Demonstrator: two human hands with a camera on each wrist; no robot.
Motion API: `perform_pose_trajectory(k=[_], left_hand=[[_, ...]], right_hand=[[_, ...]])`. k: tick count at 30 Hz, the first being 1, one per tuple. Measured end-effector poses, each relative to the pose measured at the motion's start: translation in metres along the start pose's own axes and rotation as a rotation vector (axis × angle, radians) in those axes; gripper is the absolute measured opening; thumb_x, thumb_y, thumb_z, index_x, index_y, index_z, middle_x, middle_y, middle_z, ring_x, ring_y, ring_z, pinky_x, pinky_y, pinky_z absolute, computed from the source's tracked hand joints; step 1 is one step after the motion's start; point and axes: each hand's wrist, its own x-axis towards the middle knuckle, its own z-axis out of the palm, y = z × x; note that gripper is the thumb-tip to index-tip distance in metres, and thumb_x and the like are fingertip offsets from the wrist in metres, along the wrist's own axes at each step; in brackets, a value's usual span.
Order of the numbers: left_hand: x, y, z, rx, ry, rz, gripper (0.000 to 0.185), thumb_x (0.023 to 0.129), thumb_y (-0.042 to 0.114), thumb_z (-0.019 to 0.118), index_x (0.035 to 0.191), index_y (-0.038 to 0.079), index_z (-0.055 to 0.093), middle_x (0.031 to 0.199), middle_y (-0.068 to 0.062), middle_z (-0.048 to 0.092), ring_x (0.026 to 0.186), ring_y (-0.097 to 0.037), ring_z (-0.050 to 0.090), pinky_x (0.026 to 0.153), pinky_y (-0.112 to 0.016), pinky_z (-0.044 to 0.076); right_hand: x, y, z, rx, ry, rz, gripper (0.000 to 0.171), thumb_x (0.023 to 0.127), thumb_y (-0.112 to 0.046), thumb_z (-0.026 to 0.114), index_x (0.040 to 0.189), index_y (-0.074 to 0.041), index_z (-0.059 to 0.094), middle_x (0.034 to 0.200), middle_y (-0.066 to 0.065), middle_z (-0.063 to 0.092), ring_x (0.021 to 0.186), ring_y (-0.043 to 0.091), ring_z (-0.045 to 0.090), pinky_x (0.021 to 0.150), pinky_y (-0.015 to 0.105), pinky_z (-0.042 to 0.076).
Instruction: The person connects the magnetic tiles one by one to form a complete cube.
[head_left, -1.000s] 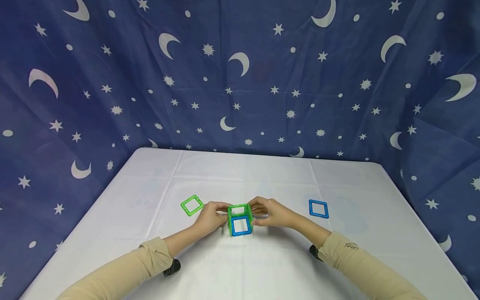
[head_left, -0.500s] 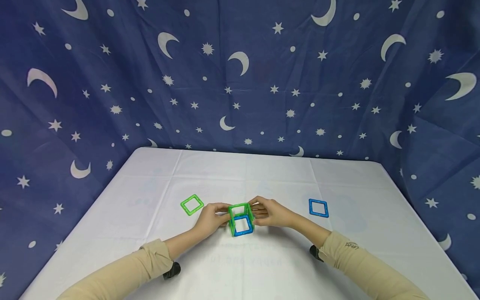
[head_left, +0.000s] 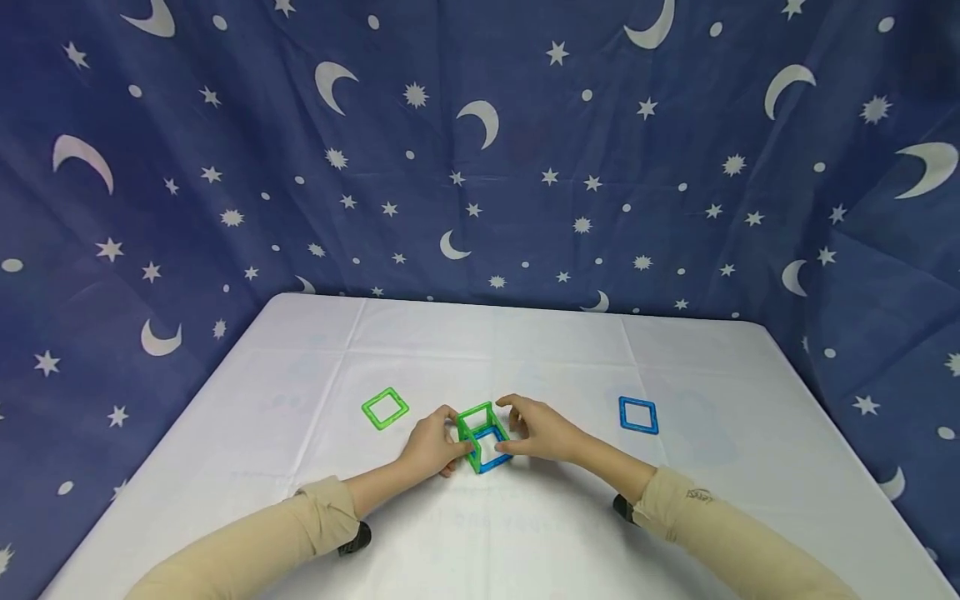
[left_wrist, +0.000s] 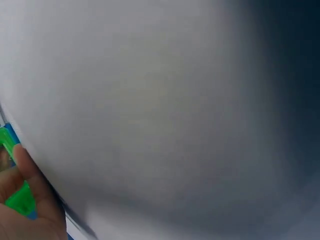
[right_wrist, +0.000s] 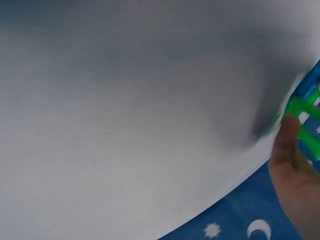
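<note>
A blurred white counter (right_wrist: 125,110) fills most of the view. Beyond its edge, the right hand (right_wrist: 295,175) touches green and blue plastic square frames (right_wrist: 305,115), over a blue star-patterned cloth (right_wrist: 235,220).

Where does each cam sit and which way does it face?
Head: worn on the head, looking forward and down at the table; both sleeves, left hand and right hand at the green and blue frame structure.
Left wrist: blurred tablecloth; fingers on green plastic.
Right wrist: tablecloth, starry backdrop; fingers.
Shared: the structure shows in all three.
</note>
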Motion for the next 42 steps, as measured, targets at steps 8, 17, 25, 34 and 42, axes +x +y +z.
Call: perform_pose_trajectory(k=[8, 17, 25, 34, 42], left_hand=[[0.006, 0.003, 0.004, -0.070, 0.007, -0.057, 0.038, 0.083, -0.003, 0.065, 0.115, -0.004, 0.046, 0.057, -0.008, 0.061, 0.039, -0.006, 0.054, 0.043, -0.023, 0.051], [0.006, -0.002, 0.005, -0.140, 0.009, -0.074, 0.036, 0.081, -0.008, 0.062, 0.115, -0.007, 0.049, 0.056, -0.007, 0.060, 0.041, -0.006, 0.056, 0.047, -0.024, 0.053], [0.004, 0.002, 0.001, -0.127, -0.052, -0.033, 0.025, 0.085, -0.005, 0.061, 0.109, -0.007, 0.056, 0.056, -0.006, 0.058, 0.041, -0.005, 0.054, 0.045, -0.024, 0.053], [-0.005, 0.000, -0.022, 0.004, -0.085, 0.138, 0.032, 0.086, 0.002, 0.063, 0.117, -0.005, 0.061, 0.078, -0.007, 0.063, 0.054, -0.014, 0.060, 0.047, -0.023, 0.052], [-0.005, -0.006, -0.033, -0.061, -0.234, 0.199, 0.029, 0.091, 0.005, 0.059, 0.119, -0.004, 0.062, 0.087, -0.012, 0.063, 0.059, -0.009, 0.056, 0.053, -0.022, 0.053]], right_hand=[[0.007, -0.012, 0.009, -0.036, 0.011, 0.106, 0.045, 0.085, -0.010, 0.065, 0.125, 0.004, 0.049, 0.061, -0.002, 0.047, 0.051, 0.008, 0.041, 0.047, 0.017, 0.033], [0.007, -0.011, 0.010, 0.032, 0.016, 0.176, 0.052, 0.084, -0.005, 0.065, 0.129, 0.008, 0.044, 0.069, 0.003, 0.059, 0.050, 0.010, 0.055, 0.048, 0.018, 0.044], [0.006, -0.011, 0.011, -0.013, 0.024, 0.191, 0.052, 0.084, -0.008, 0.067, 0.130, 0.006, 0.045, 0.067, 0.001, 0.057, 0.054, 0.009, 0.051, 0.052, 0.019, 0.042], [0.005, -0.013, 0.009, -0.074, 0.082, 0.112, 0.041, 0.085, -0.005, 0.066, 0.123, 0.007, 0.052, 0.082, 0.006, 0.062, 0.066, 0.012, 0.050, 0.057, 0.023, 0.042], [0.010, -0.013, 0.008, -0.114, 0.067, 0.072, 0.034, 0.088, -0.002, 0.062, 0.121, 0.004, 0.056, 0.077, 0.004, 0.058, 0.064, 0.011, 0.046, 0.057, 0.022, 0.041]])
